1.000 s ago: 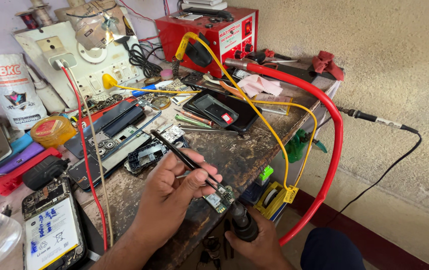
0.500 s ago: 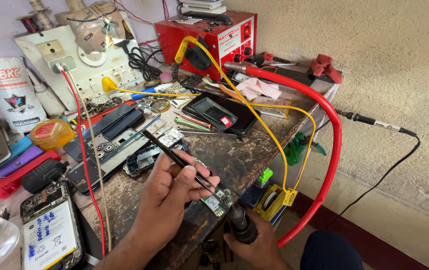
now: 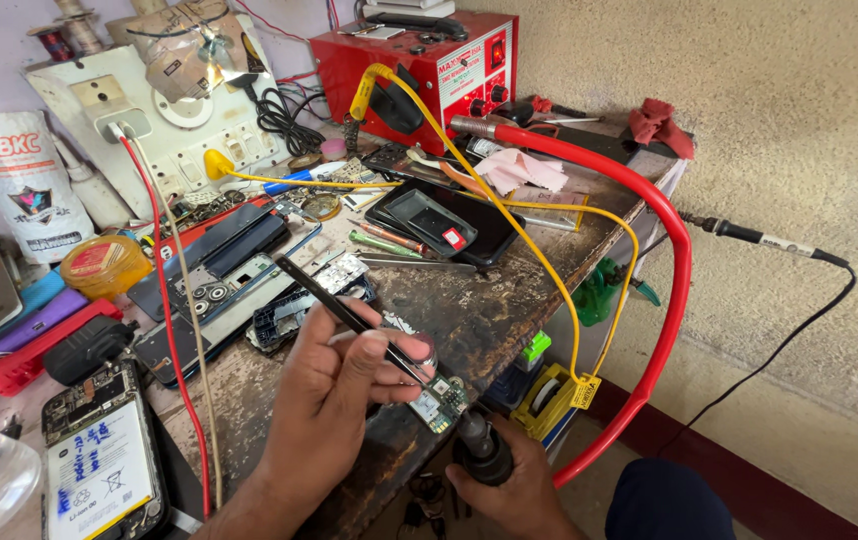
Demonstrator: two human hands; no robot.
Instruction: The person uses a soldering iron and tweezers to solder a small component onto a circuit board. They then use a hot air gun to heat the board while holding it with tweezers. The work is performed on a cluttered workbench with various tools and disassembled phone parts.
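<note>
My left hand point(image 3: 334, 400) grips black tweezers point(image 3: 334, 303) that slant down to a small green circuit board point(image 3: 438, 402) at the front edge of the worn workbench point(image 3: 469, 310). Just below the bench edge my right hand point(image 3: 509, 495) is closed around the dark handle of a hot-air tool point(image 3: 480, 450), whose nozzle points up at the board. A thick red hose point(image 3: 677, 290) loops from that handle back to the red rework station point(image 3: 439, 70) at the rear.
Opened phones and phone parts point(image 3: 219, 280) cover the left of the bench. A black phone point(image 3: 444, 225) lies in the middle, a white switchboard point(image 3: 164, 120) stands at the back. A yellow cable point(image 3: 549, 270) and a black cable point(image 3: 779, 245) hang off the right side.
My left hand and the tweezers have shifted slightly toward the circuit board. The right hand stays on the tool handle under the bench edge.
</note>
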